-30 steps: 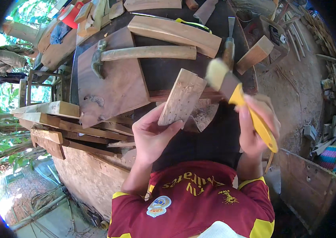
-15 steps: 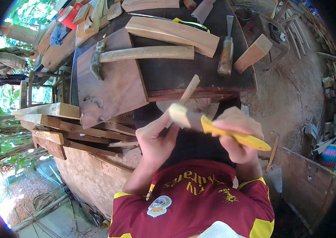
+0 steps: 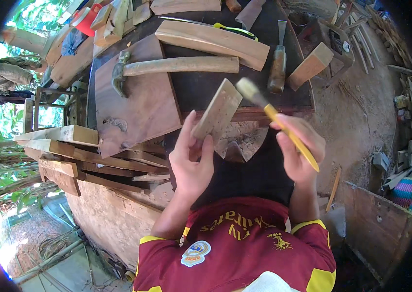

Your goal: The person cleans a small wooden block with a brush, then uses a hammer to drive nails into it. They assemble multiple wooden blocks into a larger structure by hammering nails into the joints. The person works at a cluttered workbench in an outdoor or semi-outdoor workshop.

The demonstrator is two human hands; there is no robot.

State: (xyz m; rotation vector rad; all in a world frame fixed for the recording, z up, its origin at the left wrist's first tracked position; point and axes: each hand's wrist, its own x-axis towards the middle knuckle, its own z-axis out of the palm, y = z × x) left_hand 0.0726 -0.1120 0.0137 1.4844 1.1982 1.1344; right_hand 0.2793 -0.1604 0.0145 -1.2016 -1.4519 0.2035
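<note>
My left hand (image 3: 192, 163) grips the lower end of a small flat wooden block (image 3: 219, 109), its broad face turned up and its far end pointing at the workbench. In my right hand (image 3: 301, 147) is a paintbrush (image 3: 275, 117) with a yellow handle, held between thumb and fingers. Its pale bristles sit just right of the block's far end, apart from it. Beyond both hands, a claw hammer (image 3: 181, 65) lies across a flat wooden board (image 3: 140, 97) on the dark workbench (image 3: 196, 92).
A chisel (image 3: 277, 68) and a thick wooden piece (image 3: 211, 41) lie on the bench. Another block (image 3: 311, 65) juts past its right edge. Stacked planks (image 3: 84, 158) stand at left. A red container (image 3: 85, 20) sits far left; a wooden panel (image 3: 376, 219) leans at right.
The brush has swung away from the block, toward the bench, and its bristles now point up-left. My left hand has turned the block so its broad face shows.
</note>
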